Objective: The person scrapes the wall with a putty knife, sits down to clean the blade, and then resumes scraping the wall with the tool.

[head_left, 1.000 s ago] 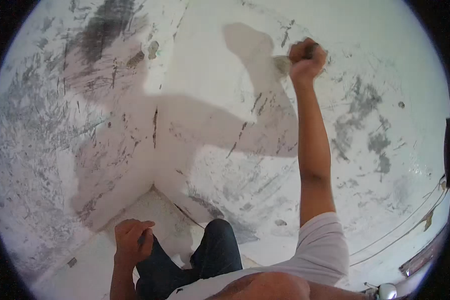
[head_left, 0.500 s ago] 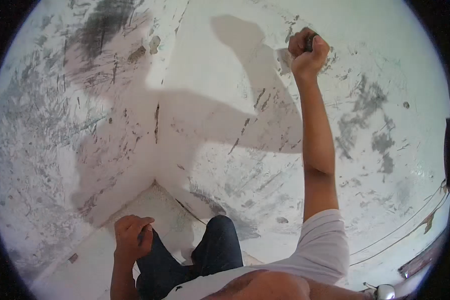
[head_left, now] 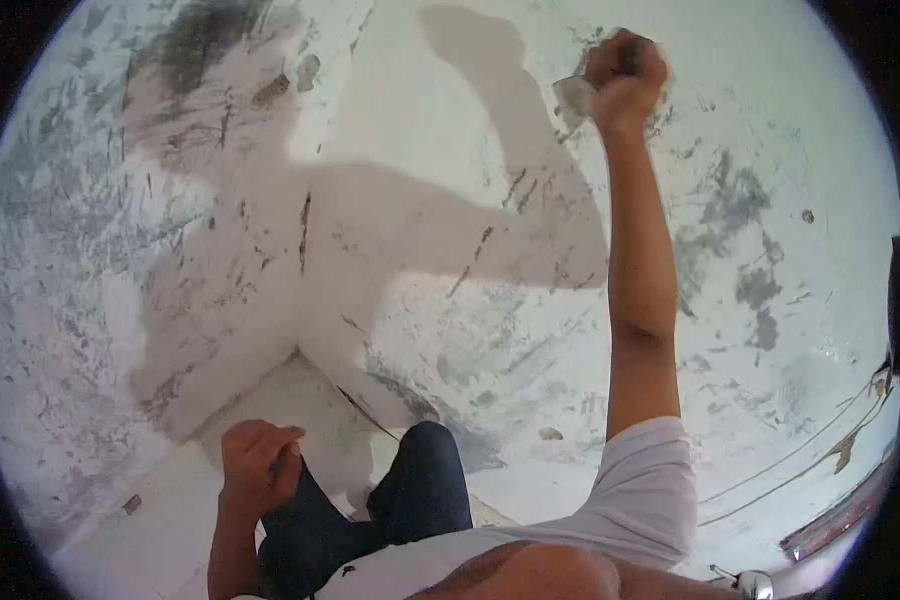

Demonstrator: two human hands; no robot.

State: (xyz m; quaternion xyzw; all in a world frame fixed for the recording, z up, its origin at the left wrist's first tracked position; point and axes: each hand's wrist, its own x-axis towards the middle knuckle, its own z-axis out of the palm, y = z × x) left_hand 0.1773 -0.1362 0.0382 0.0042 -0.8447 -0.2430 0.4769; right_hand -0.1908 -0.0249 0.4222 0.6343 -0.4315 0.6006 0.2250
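High on the right-hand wall (head_left: 530,330), my right hand (head_left: 625,85) is closed around the dark handle of what looks like a scraper (head_left: 573,95). A greyish flat part, apparently its blade, shows to the left of the fist near the wall; the fist is slightly blurred and hides most of the tool. At the lower left, above my knee, my left hand (head_left: 258,465) is closed with the fingers curled and the thumb against them. Whatever lies inside it, if anything, is hidden.
Another scuffed, grey-stained wall (head_left: 80,240) meets this one at a corner on the left. The pale floor (head_left: 300,400) lies below, beside my dark trousers (head_left: 420,490). Thin cables (head_left: 820,450) and a dark reddish strip (head_left: 840,515) are at the lower right.
My right hand has moved a little upward and right with the scraper, and its shadow has shifted too. The view has tilted slightly; my left hand stays closed.
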